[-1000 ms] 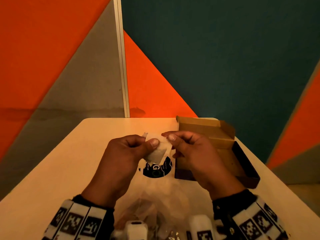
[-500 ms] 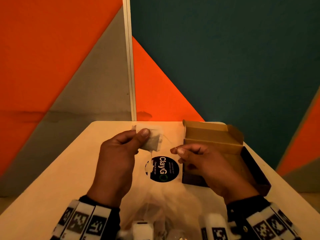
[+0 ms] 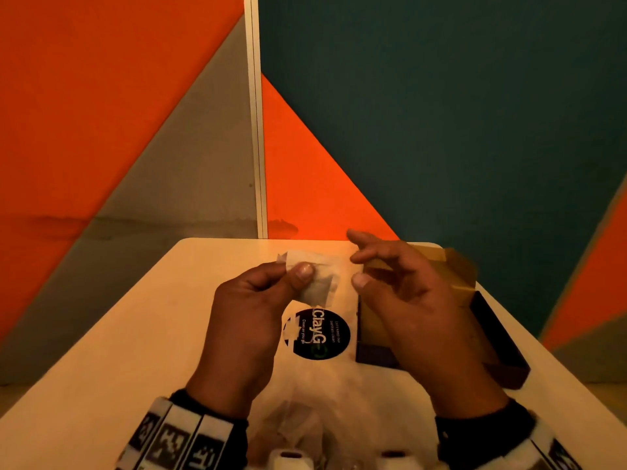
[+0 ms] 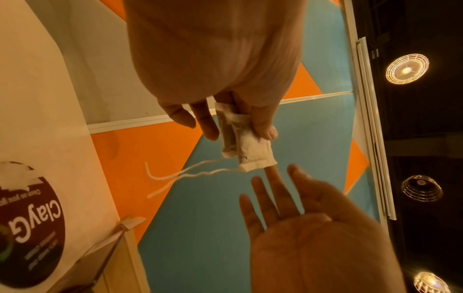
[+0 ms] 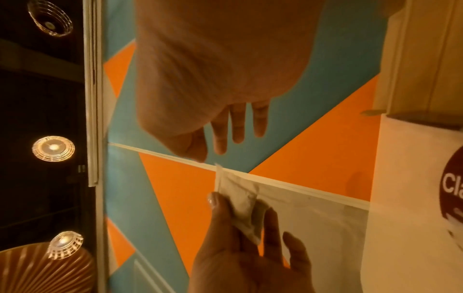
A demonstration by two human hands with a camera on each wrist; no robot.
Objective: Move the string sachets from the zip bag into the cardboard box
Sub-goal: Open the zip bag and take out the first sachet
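A: Holding status? 
B: Left hand (image 3: 249,312) pinches one string sachet (image 4: 246,149) above the worktop (image 3: 135,334), thumb on top. Right hand (image 3: 403,293) just beside it, fingers spread, empty. 
A: Count? 
B: One sachet, one cardboard box (image 3: 488,320), open.

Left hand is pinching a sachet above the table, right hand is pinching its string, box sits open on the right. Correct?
Not quite. The right hand holds nothing: in the left wrist view its fingers are spread and the string dangles free. The left hand does pinch the sachet above the table, with the open cardboard box on the right.
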